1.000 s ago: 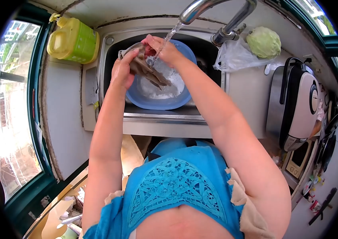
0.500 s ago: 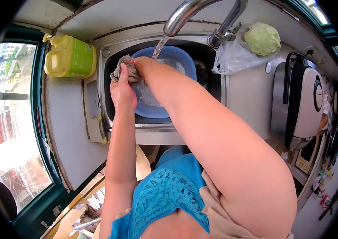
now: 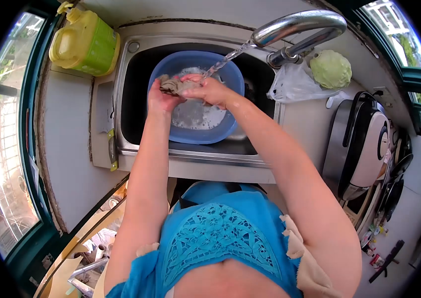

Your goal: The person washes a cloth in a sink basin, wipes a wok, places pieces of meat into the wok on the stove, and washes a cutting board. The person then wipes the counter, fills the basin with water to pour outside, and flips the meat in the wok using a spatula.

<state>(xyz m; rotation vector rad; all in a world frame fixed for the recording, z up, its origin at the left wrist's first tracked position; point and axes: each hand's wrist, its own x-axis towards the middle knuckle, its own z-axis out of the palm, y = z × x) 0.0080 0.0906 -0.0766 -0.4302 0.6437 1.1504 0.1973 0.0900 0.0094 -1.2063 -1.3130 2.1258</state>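
Note:
Between my two hands is a wet, crumpled greyish-beige cloth (image 3: 171, 85), held above a blue basin (image 3: 158, 131). My left hand (image 3: 163, 101) has its fingers curled round the cloth's left end. On the right side my right hand (image 3: 205, 91) grips the other part, thumb on top. Water runs from the curved metal faucet (image 3: 300, 22) and falls onto or just beside the right hand's fingers. Foamy water (image 3: 198, 116) lies in the basin, which sits inside the metal sink (image 3: 131, 94).
A yellow-green jug with a pump (image 3: 85, 42) stands at the left. Below it a knife (image 3: 112, 149) lies along the sink's left side. To the right are a plastic bag (image 3: 292, 84), a cabbage (image 3: 330, 69) and a rice cooker (image 3: 359, 149).
My hands have shifted right and apart, from the basin's left edge to over its water. The right hand now grips the cloth from the side, under the stream. The view has shifted too.

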